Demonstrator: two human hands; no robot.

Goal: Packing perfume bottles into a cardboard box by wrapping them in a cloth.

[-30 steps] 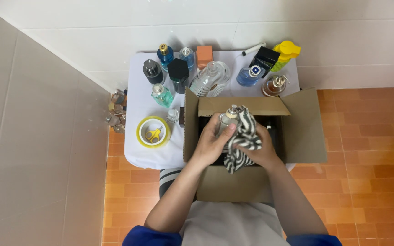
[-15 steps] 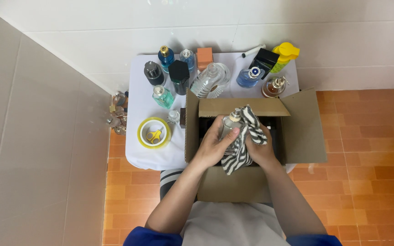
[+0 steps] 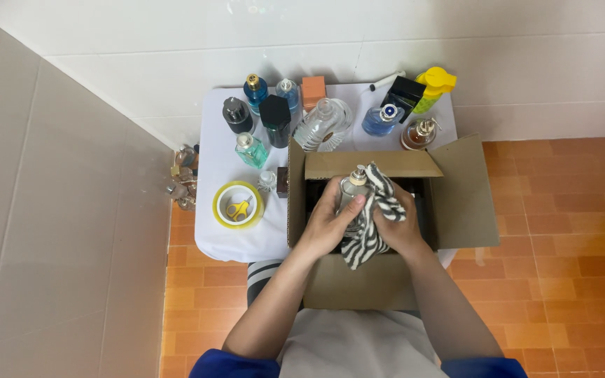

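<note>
My left hand (image 3: 327, 224) grips a clear glass perfume bottle (image 3: 351, 189) with a gold spray top, held over an open cardboard box (image 3: 467, 203). My right hand (image 3: 400, 227) presses a black-and-white striped cloth (image 3: 372, 220) against the bottle's right side. Dark items lie inside the box, mostly hidden by my hands.
A small white-covered table (image 3: 211, 150) carries several perfume bottles, among them a teal one (image 3: 249, 150), a black one (image 3: 275, 119) and a large clear one (image 3: 322, 124), plus a yellow tape roll (image 3: 236, 204) with scissors inside. More small bottles (image 3: 182, 178) stand on the orange tiled floor at the left.
The striped cloth has shifted in my right hand, sliding up and down along the bottle. The bottle stays in my left hand over the box.
</note>
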